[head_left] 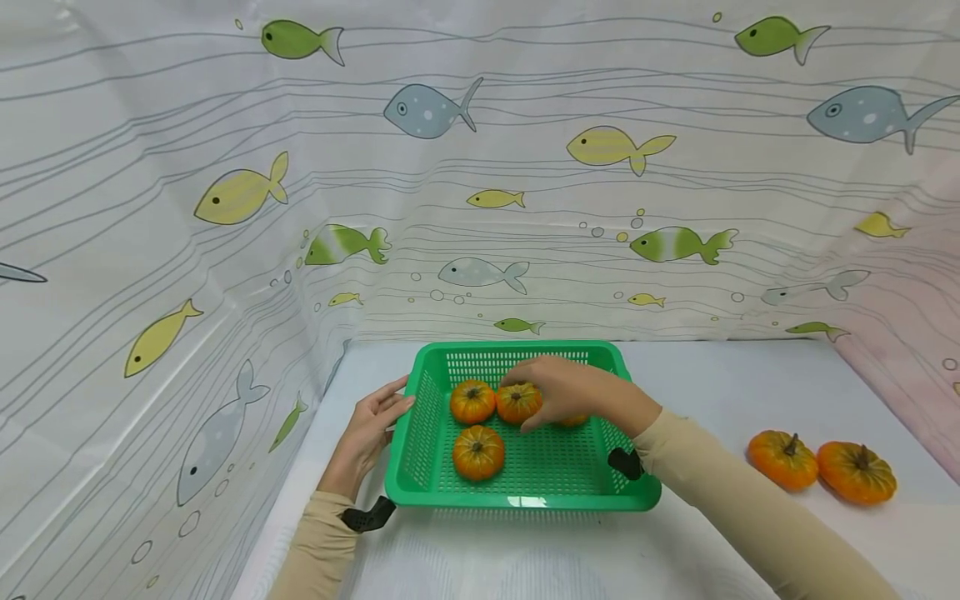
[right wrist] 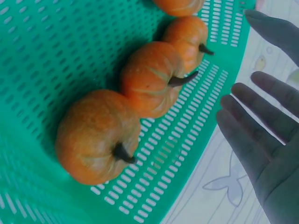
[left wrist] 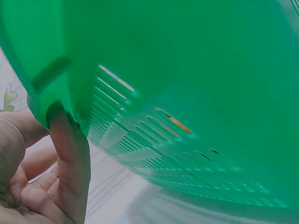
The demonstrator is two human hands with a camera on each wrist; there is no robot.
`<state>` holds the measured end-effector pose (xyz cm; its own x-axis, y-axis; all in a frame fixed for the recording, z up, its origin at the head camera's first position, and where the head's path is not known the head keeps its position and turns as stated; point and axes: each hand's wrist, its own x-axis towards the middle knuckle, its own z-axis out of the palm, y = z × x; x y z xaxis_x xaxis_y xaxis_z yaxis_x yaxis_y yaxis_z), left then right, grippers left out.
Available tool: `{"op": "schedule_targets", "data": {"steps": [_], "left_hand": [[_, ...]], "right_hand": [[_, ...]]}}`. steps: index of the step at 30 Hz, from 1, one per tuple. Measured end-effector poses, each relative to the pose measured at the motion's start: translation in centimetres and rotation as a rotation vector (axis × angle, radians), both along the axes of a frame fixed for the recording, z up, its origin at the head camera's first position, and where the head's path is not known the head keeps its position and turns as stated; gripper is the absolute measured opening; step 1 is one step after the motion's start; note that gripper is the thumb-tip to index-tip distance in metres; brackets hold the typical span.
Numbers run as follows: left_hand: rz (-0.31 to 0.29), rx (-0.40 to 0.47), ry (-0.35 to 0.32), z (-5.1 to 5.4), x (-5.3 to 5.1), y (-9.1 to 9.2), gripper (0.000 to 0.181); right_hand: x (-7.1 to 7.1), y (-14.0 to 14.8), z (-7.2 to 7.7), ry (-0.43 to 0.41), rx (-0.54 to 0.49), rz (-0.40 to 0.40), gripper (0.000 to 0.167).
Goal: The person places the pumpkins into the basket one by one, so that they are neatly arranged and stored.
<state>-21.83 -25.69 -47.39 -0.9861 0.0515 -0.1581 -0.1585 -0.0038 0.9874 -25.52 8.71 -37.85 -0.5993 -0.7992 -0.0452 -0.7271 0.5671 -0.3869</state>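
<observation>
A green plastic basket point(head_left: 525, 500) with slotted sides stands on the table, with several small orange pumpkins point(head_left: 478, 452) inside. At its left rim, my left hand point(head_left: 367, 433) pinches the edge; in the left wrist view a bent finger point(left wrist: 67, 144) presses under the rim. My right hand point(head_left: 551, 387) is above the basket's far half, partly covering one pumpkin point(head_left: 573, 421) and close to another pumpkin point(head_left: 517, 404). The right wrist view shows its fingers point(right wrist: 252, 135) extended and apart from the pumpkins, holding nothing. There, a row of pumpkins point(right wrist: 98, 140) lies along the slotted wall.
Two more orange pumpkins, one point(head_left: 782, 460) beside the other point(head_left: 857, 472), sit on the white table point(head_left: 720, 392) right of the basket. A fish-patterned curtain point(head_left: 540, 233) stands behind the table and along its sides.
</observation>
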Motion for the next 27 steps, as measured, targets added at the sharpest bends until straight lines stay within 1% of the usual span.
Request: {"op": "schedule_targets", "data": {"steps": [8,16,22,27], "left_hand": [[-0.002,-0.002,0.002,0.0,0.1,-0.1,0.061],[-0.001,0.002,0.011,-0.1,-0.1,0.1,0.061],[-0.007,0.004,0.018,-0.2,-0.1,0.1,0.061],[-0.011,0.006,0.016,-0.2,0.1,0.0,0.061]], "right_hand": [[0.1,2.0,0.4,0.017,0.009,-0.036,0.065],[0.6,5.2,0.9,0.012,-0.035,-0.077,0.062],[0.9,7.9,0.6,0.03,-0.04,-0.133,0.064],[1.3,10.3,0.2,0.003,-0.062,-0.175,0.064]]}}
